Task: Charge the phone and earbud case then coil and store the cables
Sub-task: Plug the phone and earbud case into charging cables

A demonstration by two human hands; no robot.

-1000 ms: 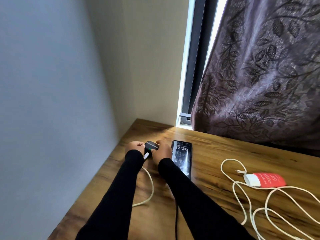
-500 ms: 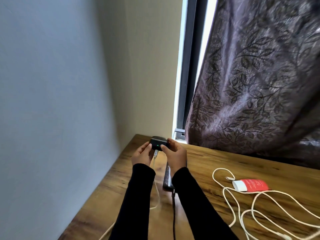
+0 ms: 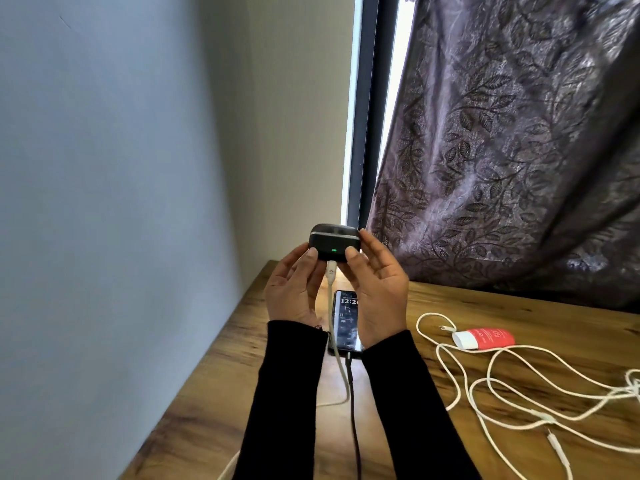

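Grey-blue painted wall point(image 3: 104, 202) fills the left of the frame, meeting a cream wall section point(image 3: 301, 116) toward centre. Wood-grain tabletop point(image 3: 221, 393) runs across the lower half.

Left hand point(image 3: 294, 292), black sleeve, is raised at centre frame, palm toward camera; thumb tip pinches the left front corner of the small black rounded earbud case point(image 3: 333, 242). Fingers behind the case are hidden.

Earbud case is held above the table, in front of the window edge, between both hands. Green indicator light lit on its front face. White charging cable point(image 3: 330, 306) is plugged into its underside and hangs down between the wrists to the tabletop.

Black smartphone point(image 3: 346, 320) lies flat on the table below the hands, screen lit with a clock readout, partly covered by the right hand. Black cable point(image 3: 353, 410) is plugged into its near end and runs toward the bottom edge.

Right hand point(image 3: 377, 296), black sleeve, mirrors the left; thumb on the right front corner of the case, fingertips against its right side.

Dark window frame point(image 3: 367, 116) stands upper centre. Purple leaf-patterned curtain point(image 3: 519, 150) covers the upper right.

Lower right, on the table: red and white tube point(image 3: 483, 338), touched by loose white cables point(image 3: 502, 386) spread in open loops
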